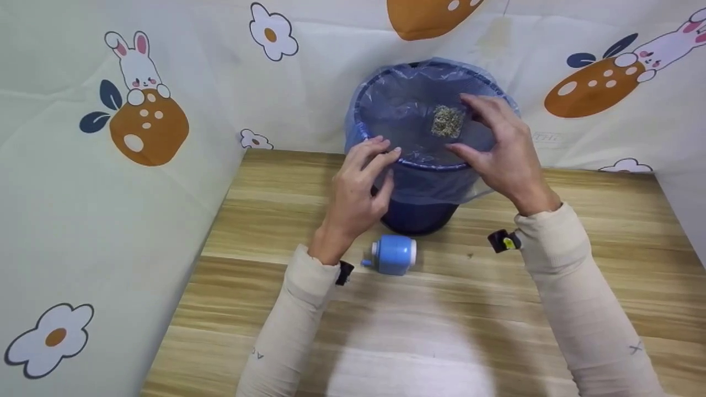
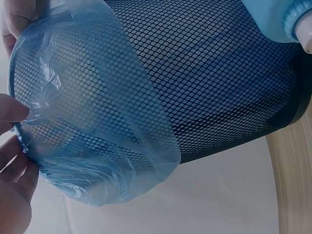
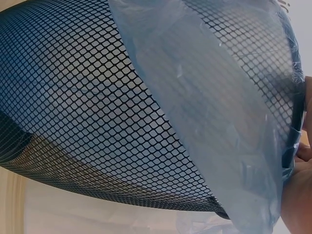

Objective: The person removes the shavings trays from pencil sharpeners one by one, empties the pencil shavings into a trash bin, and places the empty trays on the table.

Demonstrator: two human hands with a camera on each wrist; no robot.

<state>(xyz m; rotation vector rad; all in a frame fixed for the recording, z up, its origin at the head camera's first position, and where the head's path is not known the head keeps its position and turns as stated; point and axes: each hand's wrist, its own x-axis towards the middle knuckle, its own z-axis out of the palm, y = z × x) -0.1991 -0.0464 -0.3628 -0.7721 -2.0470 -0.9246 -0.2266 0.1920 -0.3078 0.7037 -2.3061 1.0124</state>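
A dark mesh wastebasket stands upright, lined with a translucent blue plastic bag folded over its rim. At the near left of the rim, my left hand has bent fingers over the bagged edge and its thumb on the outer side. Over the opening, my right hand holds a small clear box of shavings between thumb and fingers. The box's clear walls hardly show against the bag. In the right wrist view only part of the right hand shows at the rim; the box is out of sight.
A blue hand-crank pencil sharpener lies on the wooden tabletop just in front of the wastebasket, near my left wrist. Behind the wastebasket hangs a pale printed cloth, close to the rim. A tiny dark speck lies on the wood.
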